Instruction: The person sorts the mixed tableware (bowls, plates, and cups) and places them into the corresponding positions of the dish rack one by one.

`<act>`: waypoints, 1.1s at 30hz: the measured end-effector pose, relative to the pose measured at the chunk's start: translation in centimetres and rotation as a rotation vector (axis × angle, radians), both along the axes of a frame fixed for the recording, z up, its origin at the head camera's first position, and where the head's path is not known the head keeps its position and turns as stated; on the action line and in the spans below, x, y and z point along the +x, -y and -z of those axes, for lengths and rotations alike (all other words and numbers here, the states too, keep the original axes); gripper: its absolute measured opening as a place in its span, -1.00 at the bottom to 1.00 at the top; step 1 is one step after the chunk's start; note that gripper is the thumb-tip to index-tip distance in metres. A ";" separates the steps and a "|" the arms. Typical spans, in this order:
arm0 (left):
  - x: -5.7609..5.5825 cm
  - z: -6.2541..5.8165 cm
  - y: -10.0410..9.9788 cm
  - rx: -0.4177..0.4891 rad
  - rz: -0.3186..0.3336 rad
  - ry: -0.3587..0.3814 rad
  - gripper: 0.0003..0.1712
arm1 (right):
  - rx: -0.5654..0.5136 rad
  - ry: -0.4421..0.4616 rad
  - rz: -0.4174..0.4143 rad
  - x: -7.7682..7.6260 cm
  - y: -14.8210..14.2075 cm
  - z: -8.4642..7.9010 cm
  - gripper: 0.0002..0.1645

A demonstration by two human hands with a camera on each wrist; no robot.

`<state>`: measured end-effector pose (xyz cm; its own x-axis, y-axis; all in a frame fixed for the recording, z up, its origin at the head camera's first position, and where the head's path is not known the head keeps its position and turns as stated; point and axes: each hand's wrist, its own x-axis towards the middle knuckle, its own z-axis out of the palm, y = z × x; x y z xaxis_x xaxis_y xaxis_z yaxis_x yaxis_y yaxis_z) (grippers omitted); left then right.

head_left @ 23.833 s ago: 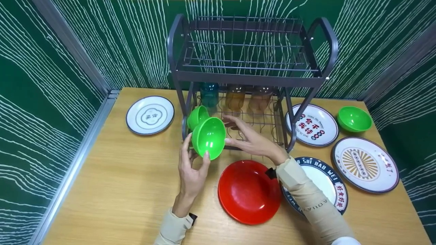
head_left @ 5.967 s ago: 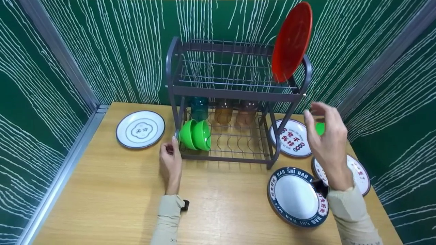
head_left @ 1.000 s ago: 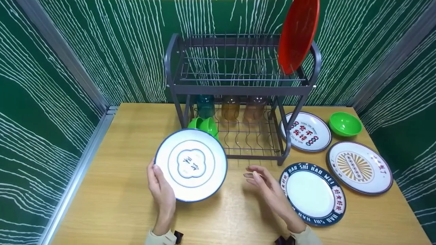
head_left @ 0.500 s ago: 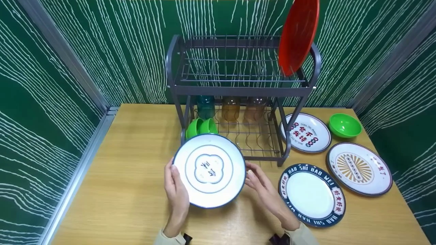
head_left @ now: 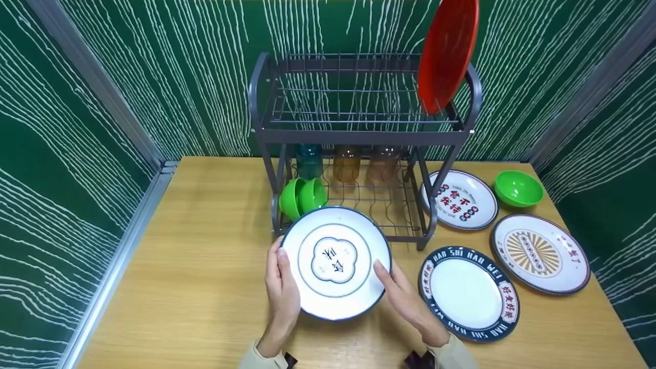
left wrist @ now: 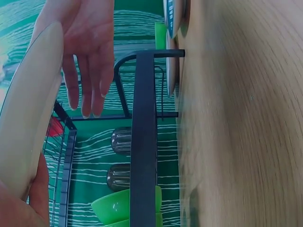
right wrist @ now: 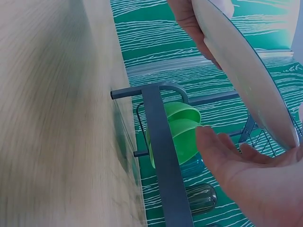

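Observation:
A white plate (head_left: pixel 335 264) with a blue rim and a blue flower-shaped mark is held up above the table, tilted, in front of the rack. My left hand (head_left: pixel 283 297) grips its left edge, thumb on the upper face and fingers underneath. At the right edge, my right hand (head_left: pixel 408 303) has its thumb over the face and its fingers behind the plate. The right wrist view shows those fingers (right wrist: pixel 227 151) spread out below the plate's underside. Just behind the plate, two green bowls (head_left: pixel 312 196) lean on their sides in the lower tier of the rack.
The dark two-tier dish rack (head_left: pixel 359 136) stands at the back, with a red plate (head_left: pixel 447 56) upright in its top right. Several tinted glasses (head_left: pixel 347 164) sit inside below. To the right lie a navy-rimmed plate (head_left: pixel 466 292), two patterned plates and a green bowl (head_left: pixel 518 188).
The white plate has moved right and slightly nearer in my left hand, and my right hand has come onto its right edge. Earlier, the bowls and red plate went into the rack.

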<state>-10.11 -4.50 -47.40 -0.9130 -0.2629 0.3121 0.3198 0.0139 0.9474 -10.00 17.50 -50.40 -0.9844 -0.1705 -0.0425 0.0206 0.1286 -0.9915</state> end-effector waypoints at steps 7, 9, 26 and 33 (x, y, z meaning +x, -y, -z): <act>0.2 -0.2 -0.1 -0.015 0.021 -0.016 -0.61 | -0.043 0.035 0.020 0.0 0.0 0.3 -0.25; 0.2 -0.2 -0.2 -0.035 0.012 -0.046 -0.61 | -0.080 0.035 0.021 -0.1 0.0 0.4 -0.27; -1.6 2.3 0.2 -0.074 0.092 -0.142 -0.59 | -0.085 -0.190 0.145 0.0 0.0 0.7 -0.34; -2.3 1.6 0.5 -0.091 0.030 -0.186 -0.62 | -0.143 -0.257 0.160 0.0 -0.6 -0.2 -0.38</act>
